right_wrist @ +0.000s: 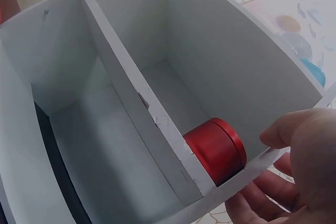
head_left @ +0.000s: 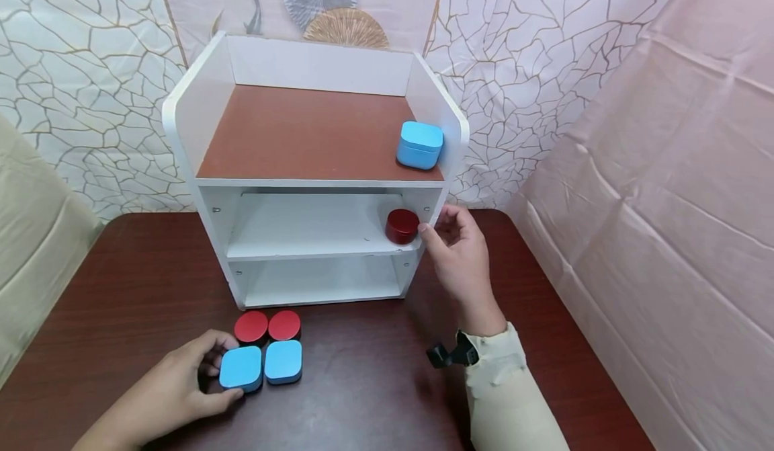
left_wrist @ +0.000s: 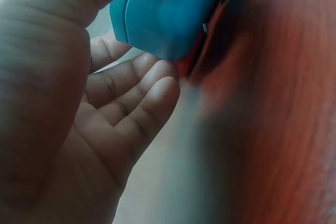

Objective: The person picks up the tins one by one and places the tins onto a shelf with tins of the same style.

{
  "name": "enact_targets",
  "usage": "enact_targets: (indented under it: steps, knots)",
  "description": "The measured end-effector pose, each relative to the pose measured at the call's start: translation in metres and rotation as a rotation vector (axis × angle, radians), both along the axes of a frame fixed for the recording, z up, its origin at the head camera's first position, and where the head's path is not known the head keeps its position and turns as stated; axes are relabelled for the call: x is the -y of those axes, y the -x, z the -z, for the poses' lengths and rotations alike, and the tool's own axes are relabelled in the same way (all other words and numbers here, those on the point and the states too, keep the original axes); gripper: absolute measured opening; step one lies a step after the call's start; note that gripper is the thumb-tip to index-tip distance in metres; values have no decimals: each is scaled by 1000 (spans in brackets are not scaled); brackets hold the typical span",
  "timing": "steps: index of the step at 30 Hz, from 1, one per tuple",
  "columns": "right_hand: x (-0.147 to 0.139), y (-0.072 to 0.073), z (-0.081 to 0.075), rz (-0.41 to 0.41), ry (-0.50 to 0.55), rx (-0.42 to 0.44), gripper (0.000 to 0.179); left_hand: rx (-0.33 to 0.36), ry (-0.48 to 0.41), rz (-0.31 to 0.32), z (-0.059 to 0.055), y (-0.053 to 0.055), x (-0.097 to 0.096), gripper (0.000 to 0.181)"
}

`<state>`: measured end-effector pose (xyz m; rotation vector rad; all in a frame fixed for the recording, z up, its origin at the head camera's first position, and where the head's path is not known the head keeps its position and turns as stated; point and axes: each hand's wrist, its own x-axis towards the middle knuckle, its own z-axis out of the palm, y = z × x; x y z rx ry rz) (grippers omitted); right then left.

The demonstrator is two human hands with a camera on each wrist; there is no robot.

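Held in the left hand [head_left: 181, 385], at lower left: the left blue box [head_left: 240, 367], thumb at its near edge and other fingers curled at its far-left side — a grasp just as wide as the box. Lid up, top nearly square with rounded corners, sides running roughly toward the white shelf unit [head_left: 302, 226]; hard to tell any longer axis. In front of that unit, at the dark table [head_left: 363, 384]; flat on it or slightly raised, cannot tell. Just to the right, the right blue box [head_left: 283, 360], turned much the same way. Behind the pair, two red tins [head_left: 285, 324] side by side, round lids up.

Gripped by the right hand [head_left: 462, 259]: the right side panel [head_left: 455, 118] of the unit, thumb on the inner face, fingers bent round the outside. Unit upright, open front toward the person, shelves running left to right. Near that panel on the middle shelf, an upright shelved tin [head_left: 402, 226], also red; at the right end of the brown top board [head_left: 314, 135], an upper blue box [head_left: 420, 146], lid up.

Only from the right wrist: a clear gap between thumb and shelved tin — seemingly touching from the head — plus a lid seam and a chipped shelf edge. Only from the left wrist: fingertips and palm seen from inside. Only from the head: the whole layout.
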<state>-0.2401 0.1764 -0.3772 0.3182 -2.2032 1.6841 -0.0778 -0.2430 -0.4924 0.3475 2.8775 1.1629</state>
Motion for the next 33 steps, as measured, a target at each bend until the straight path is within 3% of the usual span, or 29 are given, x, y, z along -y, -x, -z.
enact_targets:
  steps: [9,18,27,33]
  knots:
    - [0,-1,0,-9,11,0,38,-109,-23,50,-17,-2,-6,60]
    - [-3,0,1,3,-4,19,39,-224,-8,108,-31,2,-15,65]
    - [-3,-1,0,-2,-15,25,39,-299,-48,182,-60,10,-27,65]
    - [-1,-1,-1,-4,-15,22,40,-350,-34,193,-84,14,-34,70]
